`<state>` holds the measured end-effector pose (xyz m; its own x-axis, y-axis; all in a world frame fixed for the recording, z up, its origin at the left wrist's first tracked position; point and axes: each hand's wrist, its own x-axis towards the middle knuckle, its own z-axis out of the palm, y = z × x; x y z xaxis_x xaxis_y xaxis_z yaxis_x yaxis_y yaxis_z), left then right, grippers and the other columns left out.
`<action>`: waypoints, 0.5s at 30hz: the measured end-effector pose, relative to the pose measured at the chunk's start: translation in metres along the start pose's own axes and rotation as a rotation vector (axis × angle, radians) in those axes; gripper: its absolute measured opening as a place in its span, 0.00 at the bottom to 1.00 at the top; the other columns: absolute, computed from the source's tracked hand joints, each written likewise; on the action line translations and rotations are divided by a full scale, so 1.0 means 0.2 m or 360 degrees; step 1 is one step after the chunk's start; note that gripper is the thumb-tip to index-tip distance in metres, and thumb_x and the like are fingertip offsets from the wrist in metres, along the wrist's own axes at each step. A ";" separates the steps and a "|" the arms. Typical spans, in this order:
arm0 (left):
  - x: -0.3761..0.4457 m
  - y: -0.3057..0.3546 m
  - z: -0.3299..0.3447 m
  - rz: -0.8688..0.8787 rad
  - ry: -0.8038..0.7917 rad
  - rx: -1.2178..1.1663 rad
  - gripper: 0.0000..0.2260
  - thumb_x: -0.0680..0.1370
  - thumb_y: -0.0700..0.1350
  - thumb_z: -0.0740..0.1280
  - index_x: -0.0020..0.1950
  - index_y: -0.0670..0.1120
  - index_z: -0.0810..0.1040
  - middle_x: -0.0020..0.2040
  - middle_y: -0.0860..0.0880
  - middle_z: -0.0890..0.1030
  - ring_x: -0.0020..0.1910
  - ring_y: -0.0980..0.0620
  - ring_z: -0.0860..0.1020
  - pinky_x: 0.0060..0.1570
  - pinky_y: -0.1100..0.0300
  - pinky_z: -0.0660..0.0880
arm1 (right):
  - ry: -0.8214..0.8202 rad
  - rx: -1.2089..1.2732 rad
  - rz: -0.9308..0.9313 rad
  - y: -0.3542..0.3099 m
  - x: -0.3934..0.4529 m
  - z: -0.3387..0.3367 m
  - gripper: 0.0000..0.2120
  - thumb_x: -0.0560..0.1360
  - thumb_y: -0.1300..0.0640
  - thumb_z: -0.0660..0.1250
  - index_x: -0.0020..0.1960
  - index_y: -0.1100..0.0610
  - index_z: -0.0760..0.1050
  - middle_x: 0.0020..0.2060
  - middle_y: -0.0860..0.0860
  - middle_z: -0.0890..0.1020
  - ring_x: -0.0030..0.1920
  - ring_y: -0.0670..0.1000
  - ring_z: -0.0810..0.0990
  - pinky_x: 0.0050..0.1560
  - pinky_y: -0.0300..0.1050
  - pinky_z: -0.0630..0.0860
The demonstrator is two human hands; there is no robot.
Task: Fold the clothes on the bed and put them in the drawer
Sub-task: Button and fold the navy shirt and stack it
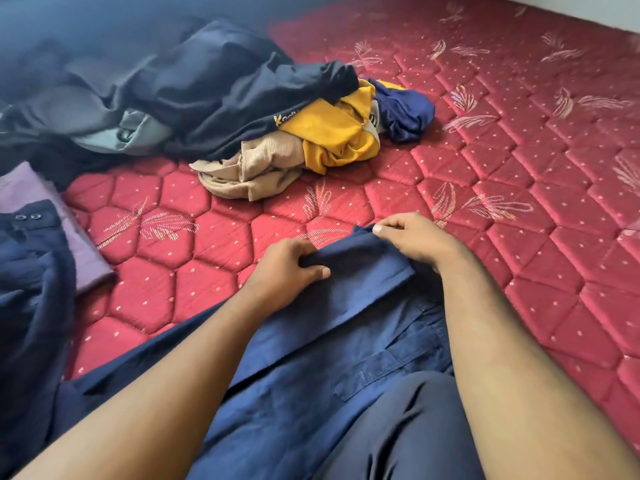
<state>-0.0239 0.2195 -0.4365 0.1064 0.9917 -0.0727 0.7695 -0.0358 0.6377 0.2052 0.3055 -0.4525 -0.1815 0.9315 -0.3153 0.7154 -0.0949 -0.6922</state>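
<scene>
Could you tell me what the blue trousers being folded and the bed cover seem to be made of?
Blue trousers: probably woven cotton, matte, with stitched pocket seams and soft creases. Bed cover: seemingly quilted woven fabric with a slight sheen, red, stitched into padded hexagons with pale feather patterns.

Matt navy woven cloth trousers [346, 341], quilted satin-sheened red mattress [485, 168], ribbed beige knit top [256, 168]

Both hands, left [289, 268] and right [412, 242], gripping navy trousers [346, 341], red mattress [519, 168], clothes pile [277, 126]
</scene>
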 end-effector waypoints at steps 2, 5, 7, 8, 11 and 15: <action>-0.03 0.00 0.00 0.0049 0.0044 -0.0054 0.22 0.71 0.43 0.76 0.29 0.50 0.63 0.25 0.54 0.65 0.28 0.59 0.63 0.31 0.59 0.60 | 0.0039 -0.0004 0.0005 -0.02 -0.03 -0.03 0.04 0.65 0.46 0.69 0.38 0.41 0.81 0.44 0.44 0.82 0.54 0.53 0.79 0.64 0.54 0.73; -0.07 0.02 -0.03 0.0179 0.0044 -0.0106 0.23 0.71 0.41 0.76 0.29 0.50 0.62 0.26 0.56 0.67 0.28 0.59 0.65 0.31 0.64 0.60 | 0.0062 -0.0103 -0.0066 -0.02 -0.08 -0.08 0.11 0.63 0.57 0.69 0.35 0.39 0.78 0.56 0.46 0.74 0.64 0.54 0.71 0.69 0.55 0.67; -0.10 0.04 -0.06 0.0232 0.0047 -0.0089 0.22 0.71 0.39 0.76 0.30 0.53 0.65 0.27 0.59 0.70 0.29 0.62 0.68 0.33 0.68 0.62 | 0.0091 -0.0048 -0.0238 -0.03 -0.11 -0.09 0.16 0.66 0.67 0.67 0.34 0.44 0.76 0.63 0.48 0.73 0.67 0.53 0.68 0.69 0.50 0.65; -0.11 0.04 -0.08 0.0236 0.0049 -0.0091 0.20 0.71 0.39 0.76 0.31 0.55 0.68 0.27 0.59 0.72 0.30 0.64 0.70 0.34 0.70 0.64 | 0.0100 0.0073 -0.0293 -0.04 -0.13 -0.09 0.17 0.66 0.70 0.64 0.34 0.47 0.75 0.63 0.49 0.75 0.67 0.52 0.70 0.66 0.45 0.66; -0.12 0.06 -0.12 0.0235 0.0021 -0.0093 0.17 0.72 0.38 0.75 0.33 0.56 0.71 0.28 0.60 0.74 0.31 0.66 0.72 0.36 0.70 0.64 | 0.0213 0.0509 -0.0310 -0.06 -0.20 -0.10 0.13 0.66 0.68 0.60 0.32 0.51 0.71 0.45 0.48 0.81 0.50 0.49 0.77 0.49 0.41 0.71; -0.09 0.08 -0.09 0.0181 0.0074 -0.0071 0.19 0.73 0.38 0.73 0.33 0.54 0.67 0.28 0.56 0.69 0.30 0.61 0.66 0.33 0.68 0.62 | 0.0551 0.0706 -0.0494 -0.07 -0.25 -0.14 0.07 0.62 0.62 0.60 0.34 0.50 0.73 0.32 0.45 0.75 0.36 0.42 0.72 0.41 0.38 0.69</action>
<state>-0.0247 0.2038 -0.4107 0.1613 0.9862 0.0368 0.7254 -0.1437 0.6732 0.2234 0.2697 -0.4091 -0.0538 0.9914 0.1191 0.3038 0.1299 -0.9438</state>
